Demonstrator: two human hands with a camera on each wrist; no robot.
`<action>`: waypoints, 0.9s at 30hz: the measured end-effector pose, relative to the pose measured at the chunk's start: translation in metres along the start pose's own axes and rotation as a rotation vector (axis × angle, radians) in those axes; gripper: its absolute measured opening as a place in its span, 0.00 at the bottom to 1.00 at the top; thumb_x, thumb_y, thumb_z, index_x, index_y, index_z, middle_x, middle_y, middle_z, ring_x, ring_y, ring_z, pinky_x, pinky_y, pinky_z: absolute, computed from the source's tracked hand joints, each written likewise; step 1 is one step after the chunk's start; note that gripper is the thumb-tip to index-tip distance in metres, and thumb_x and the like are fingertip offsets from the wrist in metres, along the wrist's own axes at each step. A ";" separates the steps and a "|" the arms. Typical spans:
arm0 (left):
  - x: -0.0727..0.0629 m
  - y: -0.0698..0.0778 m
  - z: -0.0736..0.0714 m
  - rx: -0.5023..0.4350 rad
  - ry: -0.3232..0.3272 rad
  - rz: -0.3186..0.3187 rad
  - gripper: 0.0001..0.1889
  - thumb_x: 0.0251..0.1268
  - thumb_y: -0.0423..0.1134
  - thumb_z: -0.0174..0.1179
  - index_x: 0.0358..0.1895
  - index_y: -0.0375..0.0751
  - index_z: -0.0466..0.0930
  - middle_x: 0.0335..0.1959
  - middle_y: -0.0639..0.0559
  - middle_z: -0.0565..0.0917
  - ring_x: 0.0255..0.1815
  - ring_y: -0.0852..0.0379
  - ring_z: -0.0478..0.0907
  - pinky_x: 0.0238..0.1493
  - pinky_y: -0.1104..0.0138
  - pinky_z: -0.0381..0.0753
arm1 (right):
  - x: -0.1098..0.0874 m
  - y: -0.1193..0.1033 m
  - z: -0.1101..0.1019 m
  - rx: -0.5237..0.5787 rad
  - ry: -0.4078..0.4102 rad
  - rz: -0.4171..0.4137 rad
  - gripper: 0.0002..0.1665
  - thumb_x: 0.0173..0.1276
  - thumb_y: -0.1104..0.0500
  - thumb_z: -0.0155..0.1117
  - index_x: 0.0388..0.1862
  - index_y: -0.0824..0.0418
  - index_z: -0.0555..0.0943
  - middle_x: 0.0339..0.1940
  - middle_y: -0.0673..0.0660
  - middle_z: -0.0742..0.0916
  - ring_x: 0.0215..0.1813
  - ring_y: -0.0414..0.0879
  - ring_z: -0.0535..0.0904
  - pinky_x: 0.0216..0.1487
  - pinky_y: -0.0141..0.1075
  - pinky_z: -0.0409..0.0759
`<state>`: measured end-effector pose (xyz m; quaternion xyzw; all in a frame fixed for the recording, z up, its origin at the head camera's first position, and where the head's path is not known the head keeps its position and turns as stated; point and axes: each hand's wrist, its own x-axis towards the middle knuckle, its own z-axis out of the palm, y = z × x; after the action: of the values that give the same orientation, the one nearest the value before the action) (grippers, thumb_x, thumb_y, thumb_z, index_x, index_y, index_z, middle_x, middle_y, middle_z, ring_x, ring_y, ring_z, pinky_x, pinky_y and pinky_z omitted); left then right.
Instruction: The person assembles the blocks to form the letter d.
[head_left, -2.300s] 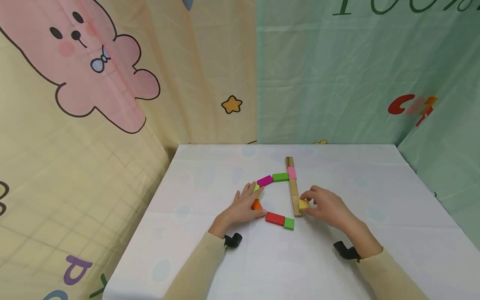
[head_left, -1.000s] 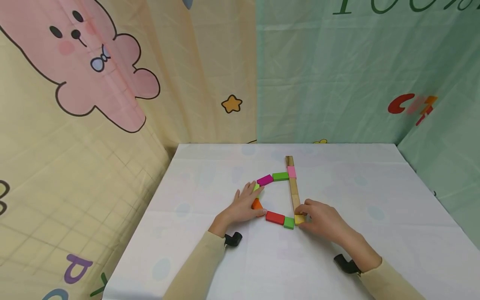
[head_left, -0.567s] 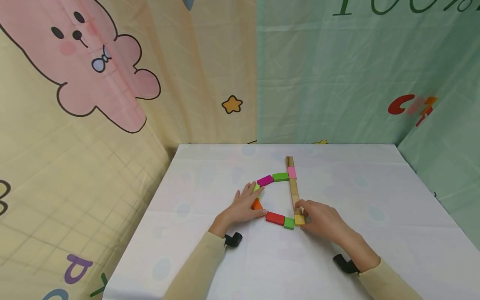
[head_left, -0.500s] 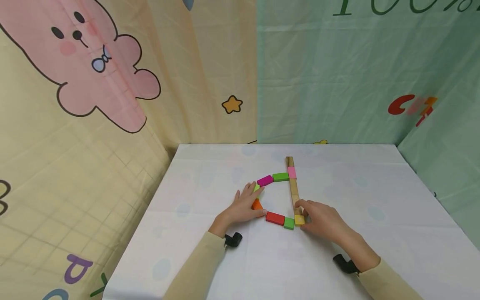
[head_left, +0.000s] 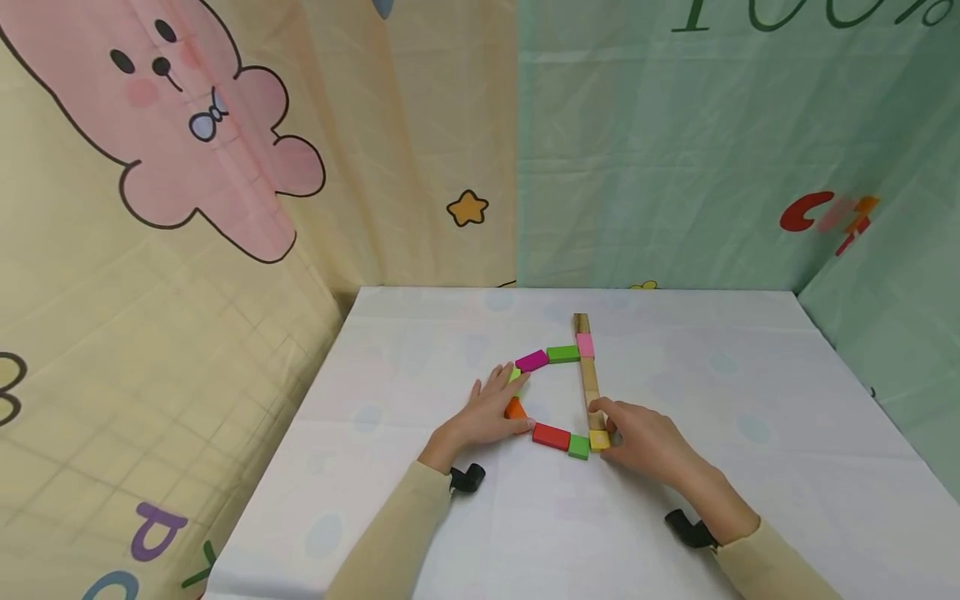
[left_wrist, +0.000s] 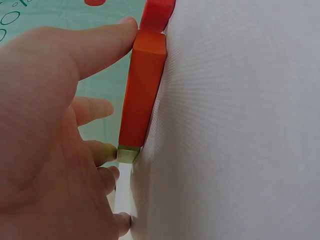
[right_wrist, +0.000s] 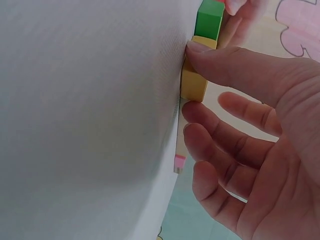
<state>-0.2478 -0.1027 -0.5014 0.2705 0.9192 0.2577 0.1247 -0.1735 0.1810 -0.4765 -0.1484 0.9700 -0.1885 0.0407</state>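
Note:
My left hand [head_left: 487,412] lies with fingers spread over an orange block [head_left: 515,412] and a lime-green block [left_wrist: 128,154]. In the left wrist view its thumb touches the orange block's end, beside a red block [left_wrist: 157,15]. My right hand [head_left: 648,437] holds a small yellow block [head_left: 599,441] between thumb and fingers. That block sits at the near end of a row of plain wooden blocks [head_left: 588,379], beside a small green block [head_left: 578,447]. In the right wrist view, the thumb [right_wrist: 220,62] presses the yellow block's side, with fingertips at its far end.
A pink block [head_left: 585,346] interrupts the wooden row near its far end. A longer green block [head_left: 563,355] and a magenta block [head_left: 532,361] curve left from there. All rest on a white-covered table [head_left: 420,542], with printed cloth [head_left: 645,150] hanging behind.
My right hand has brought the yellow block from the wooden row's right side nearer to me, to the row's near end beside the small green block. My left hand has stayed put.

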 end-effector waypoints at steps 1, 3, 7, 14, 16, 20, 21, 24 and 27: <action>0.000 0.000 0.000 0.001 0.001 -0.001 0.45 0.67 0.62 0.60 0.82 0.55 0.50 0.84 0.49 0.40 0.82 0.50 0.32 0.76 0.43 0.31 | 0.000 0.000 0.000 0.001 0.000 0.001 0.37 0.51 0.56 0.84 0.60 0.50 0.77 0.35 0.46 0.82 0.36 0.41 0.76 0.35 0.38 0.79; 0.001 0.000 0.000 0.001 0.004 0.000 0.45 0.67 0.62 0.60 0.82 0.55 0.50 0.84 0.49 0.41 0.82 0.49 0.32 0.76 0.43 0.31 | 0.001 0.001 0.001 0.003 0.001 0.003 0.37 0.51 0.57 0.84 0.59 0.50 0.77 0.35 0.46 0.82 0.35 0.41 0.76 0.34 0.38 0.79; 0.000 0.001 0.001 0.001 0.006 -0.004 0.45 0.67 0.62 0.60 0.82 0.55 0.51 0.84 0.49 0.41 0.82 0.49 0.33 0.76 0.43 0.32 | 0.000 0.002 0.002 0.009 -0.003 0.004 0.35 0.51 0.56 0.84 0.58 0.50 0.78 0.34 0.46 0.82 0.34 0.41 0.75 0.33 0.37 0.78; -0.002 0.002 0.004 -0.010 -0.002 0.003 0.45 0.67 0.63 0.60 0.82 0.55 0.51 0.83 0.48 0.41 0.82 0.48 0.33 0.76 0.42 0.31 | -0.002 0.003 0.004 0.017 -0.011 0.016 0.35 0.51 0.56 0.84 0.57 0.50 0.79 0.34 0.46 0.82 0.34 0.41 0.75 0.33 0.37 0.77; -0.002 0.002 0.003 -0.013 0.000 0.004 0.45 0.67 0.62 0.60 0.82 0.55 0.51 0.83 0.48 0.41 0.82 0.48 0.33 0.76 0.42 0.31 | -0.002 0.002 0.004 0.019 -0.013 0.019 0.35 0.51 0.56 0.84 0.58 0.50 0.79 0.34 0.46 0.82 0.34 0.41 0.75 0.33 0.37 0.77; -0.001 0.002 0.003 -0.008 0.006 0.002 0.45 0.67 0.63 0.60 0.82 0.55 0.51 0.83 0.48 0.42 0.82 0.47 0.34 0.76 0.42 0.33 | -0.004 0.001 0.000 0.012 -0.015 0.020 0.37 0.51 0.54 0.84 0.60 0.49 0.78 0.35 0.46 0.82 0.34 0.41 0.75 0.33 0.37 0.76; -0.001 0.002 0.003 -0.009 0.007 0.001 0.45 0.67 0.63 0.60 0.82 0.56 0.51 0.83 0.48 0.42 0.82 0.47 0.34 0.76 0.42 0.33 | -0.005 0.001 -0.002 0.010 -0.012 0.020 0.38 0.51 0.53 0.84 0.61 0.49 0.78 0.35 0.46 0.82 0.35 0.41 0.75 0.33 0.37 0.76; -0.001 0.002 0.003 -0.012 0.008 -0.007 0.45 0.66 0.62 0.61 0.82 0.56 0.51 0.83 0.48 0.42 0.82 0.47 0.34 0.76 0.42 0.33 | -0.006 0.002 -0.008 0.012 -0.002 0.017 0.39 0.52 0.52 0.83 0.63 0.50 0.77 0.36 0.46 0.82 0.35 0.41 0.75 0.32 0.38 0.75; -0.001 0.004 0.002 -0.024 0.010 -0.009 0.45 0.67 0.62 0.61 0.82 0.56 0.50 0.83 0.48 0.41 0.82 0.47 0.34 0.76 0.42 0.33 | -0.006 0.004 -0.014 0.022 0.006 0.018 0.39 0.55 0.50 0.81 0.65 0.51 0.77 0.37 0.47 0.83 0.35 0.42 0.75 0.32 0.38 0.74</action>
<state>-0.2448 -0.1000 -0.5008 0.2634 0.9179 0.2695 0.1243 -0.1711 0.1909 -0.4644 -0.1388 0.9692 -0.1994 0.0410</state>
